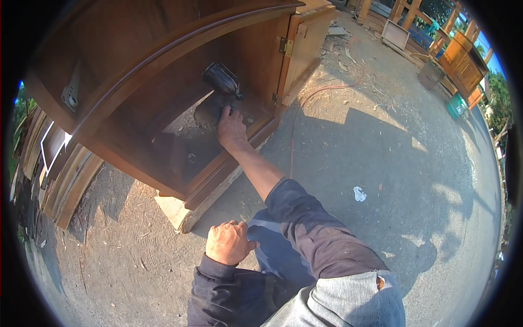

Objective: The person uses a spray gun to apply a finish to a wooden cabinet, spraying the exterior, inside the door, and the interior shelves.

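Note:
My right hand (232, 128) reaches into the open front of a brown wooden cabinet (147, 143), with the arm stretched out. Its fingers are bent around or against a dark grey, rounded thing (207, 112), whose kind I cannot make out. Just beyond the fingers is a dark, glossy, bottle-shaped container (221, 79), tilted inside the cabinet. My left hand (227, 243) is curled closed by my knee (272, 245), with nothing visible in it.
A cabinet door (308, 52) stands swung outward on brass hinges. Wooden boards (68, 191) lean at the left. A thin red hose (321, 89) crosses the ground. Crumpled white paper (359, 194) lies at the right. Farther off are a teal bucket (456, 106) and another wooden cabinet (463, 62).

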Demonstrator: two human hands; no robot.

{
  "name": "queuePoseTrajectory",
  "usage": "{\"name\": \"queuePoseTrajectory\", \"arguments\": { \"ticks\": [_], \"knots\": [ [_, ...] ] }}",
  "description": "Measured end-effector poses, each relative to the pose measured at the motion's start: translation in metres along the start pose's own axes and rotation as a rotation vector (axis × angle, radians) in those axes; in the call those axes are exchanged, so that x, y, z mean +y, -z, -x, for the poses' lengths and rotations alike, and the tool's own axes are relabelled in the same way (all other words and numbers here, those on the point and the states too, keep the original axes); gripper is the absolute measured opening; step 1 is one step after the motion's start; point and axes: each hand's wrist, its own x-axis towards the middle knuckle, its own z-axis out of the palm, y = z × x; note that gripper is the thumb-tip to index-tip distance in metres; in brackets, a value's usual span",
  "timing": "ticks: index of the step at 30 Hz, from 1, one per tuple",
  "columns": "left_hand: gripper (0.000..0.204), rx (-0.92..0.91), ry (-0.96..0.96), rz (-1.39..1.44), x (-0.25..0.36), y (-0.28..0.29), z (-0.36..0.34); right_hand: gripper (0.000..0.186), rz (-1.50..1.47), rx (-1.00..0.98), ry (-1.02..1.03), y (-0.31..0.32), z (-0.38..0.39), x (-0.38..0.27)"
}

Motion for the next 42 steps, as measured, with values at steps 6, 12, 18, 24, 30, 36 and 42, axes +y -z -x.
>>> {"name": "queuePoseTrajectory", "arguments": {
  "ticks": [6,12,18,24,30,36,42],
  "knots": [
    [0.05,-0.005,0.011,0.01,0.001,-0.001,-0.006,0.065,-0.113,0.081,0.121,0.029,-0.019,-0.032],
    [0.051,-0.025,0.025,0.007,0.002,-0.003,-0.01,0.063,-0.028,0.352,0.367,0.086,-0.05,-0.075],
    [0.048,-0.06,0.045,0.002,0.0,-0.007,-0.013,0.05,-0.004,0.465,0.536,0.117,-0.078,-0.101],
    [0.05,-0.044,0.051,-0.01,0.003,-0.006,-0.015,0.06,-0.05,0.346,0.424,0.11,-0.083,-0.093],
    [0.049,-0.028,0.045,0.015,0.002,-0.008,-0.019,0.058,-0.014,0.199,0.274,0.071,-0.066,-0.051],
    [0.047,-0.016,0.046,0.012,0.003,-0.009,-0.019,0.058,0.021,0.037,0.163,0.025,-0.055,-0.018],
    [0.05,-0.085,0.025,-0.01,0.001,-0.009,-0.025,0.061,0.027,-0.069,0.087,0.008,-0.058,-0.014]
  ]
}}
